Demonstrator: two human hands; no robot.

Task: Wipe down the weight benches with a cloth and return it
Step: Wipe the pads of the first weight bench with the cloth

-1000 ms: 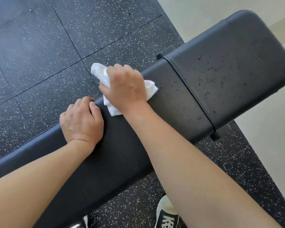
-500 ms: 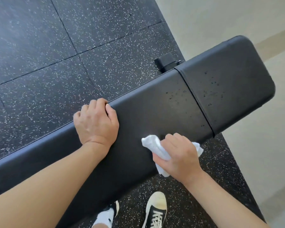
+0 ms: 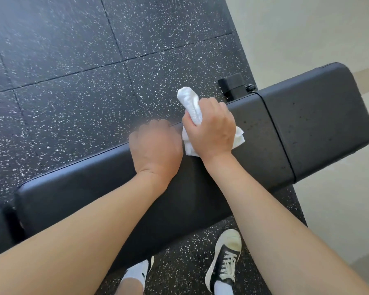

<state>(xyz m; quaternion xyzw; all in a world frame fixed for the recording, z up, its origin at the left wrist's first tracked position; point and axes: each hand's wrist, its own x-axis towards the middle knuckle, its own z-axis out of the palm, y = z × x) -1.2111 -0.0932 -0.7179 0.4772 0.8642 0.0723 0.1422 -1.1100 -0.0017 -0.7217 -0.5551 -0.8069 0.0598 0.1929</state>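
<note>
A black padded weight bench (image 3: 264, 133) runs across the view from lower left to upper right, with small dark specks on its right pads. My right hand (image 3: 211, 128) grips a crumpled white cloth (image 3: 191, 105) and presses it on the far edge of the long pad. One end of the cloth sticks up beyond my fingers, and another corner shows to the right of my hand. My left hand (image 3: 156, 147), blurred, rests on the pad just left of the cloth, with its fingers curled over the far edge.
Black speckled rubber floor tiles (image 3: 73, 81) lie beyond the bench, and pale flooring (image 3: 307, 28) to the right. A black bench frame part (image 3: 232, 86) pokes out behind the pad. My feet in black and white sneakers (image 3: 224, 260) stand below the bench's near edge.
My right hand has swept the cloth from the near edge of the pad back to the far edge. My left hand stays on the far edge, now right beside the cloth.
</note>
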